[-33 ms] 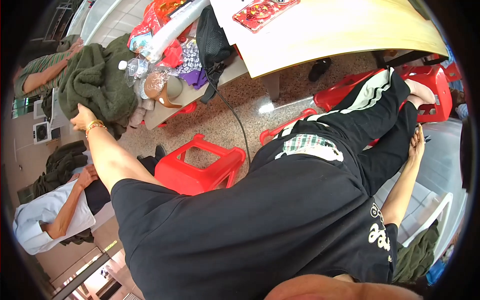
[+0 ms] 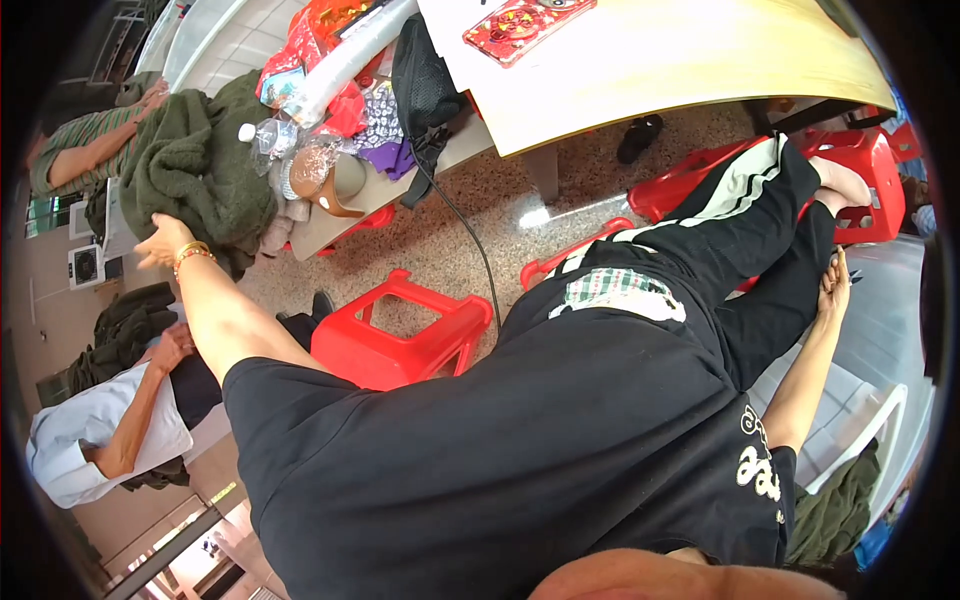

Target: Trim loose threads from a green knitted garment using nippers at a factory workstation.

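On the left, a heap of dark green fleecy cloth (image 2: pixel 205 170) lies at the end of a narrow grey table. My left hand (image 2: pixel 166 243), with a gold bangle and a beaded bracelet at the wrist, is at its lower edge. The fingers are stretched out and apart, gripping nothing I can see. Far to the right, my right hand (image 2: pixel 833 288) is beside my black trouser leg. Its fingers are bent around a small dark pointed tool (image 2: pixel 856 277), of which only the tip shows; its exact kind is unclear.
A clear plastic bottle (image 2: pixel 268 134), a brown cup (image 2: pixel 315 180) and bags crowd the grey table (image 2: pixel 450 150). A red-cased phone (image 2: pixel 520 28) lies on the wooden table (image 2: pixel 700 75). Red stools (image 2: pixel 400 335) stand close by; a black cord hangs down. Two people sit at left.
My left hand has eased off the green cloth's edge and its fingers have spread. The right hand has barely moved.
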A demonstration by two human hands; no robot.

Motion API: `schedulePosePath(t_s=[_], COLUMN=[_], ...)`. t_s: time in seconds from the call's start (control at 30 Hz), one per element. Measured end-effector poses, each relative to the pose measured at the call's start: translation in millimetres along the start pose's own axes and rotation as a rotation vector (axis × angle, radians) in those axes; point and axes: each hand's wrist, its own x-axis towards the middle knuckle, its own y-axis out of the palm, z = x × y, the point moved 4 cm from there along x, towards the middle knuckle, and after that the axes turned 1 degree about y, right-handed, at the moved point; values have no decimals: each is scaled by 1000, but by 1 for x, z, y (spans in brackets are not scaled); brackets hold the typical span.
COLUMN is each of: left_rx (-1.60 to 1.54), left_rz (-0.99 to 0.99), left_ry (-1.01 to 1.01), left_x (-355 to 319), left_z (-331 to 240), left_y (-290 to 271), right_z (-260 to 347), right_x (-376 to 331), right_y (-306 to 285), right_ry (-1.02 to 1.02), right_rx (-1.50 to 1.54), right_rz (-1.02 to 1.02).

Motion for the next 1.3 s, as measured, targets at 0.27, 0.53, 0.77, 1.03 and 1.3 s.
schedulePosePath(t_s=[0.27, 0.53, 0.77, 1.03, 1.3], left_rx=[11, -499, -1452, -2148, -2186], left_rz=[-259, -341, 60, 751, 1110], left_ry=[706, 1331, 1624, 1975, 2031], left_x=[-16, -223, -489, -750, -782], left_z=[-142, -392, -453, -361, -298], left_y=[-63, -104, -300, -457, -482], right_z=[-14, 43, 163, 254, 189], right_x=[13, -86, -143, -334, -644], right_y=[-5, 42, -10, -153, -227], right_ry=[-11, 113, -317, -402, 675], right_rx=[184, -51, -476, -1513, -1561], right_rz=[52, -142, -326, -1021, -1688])
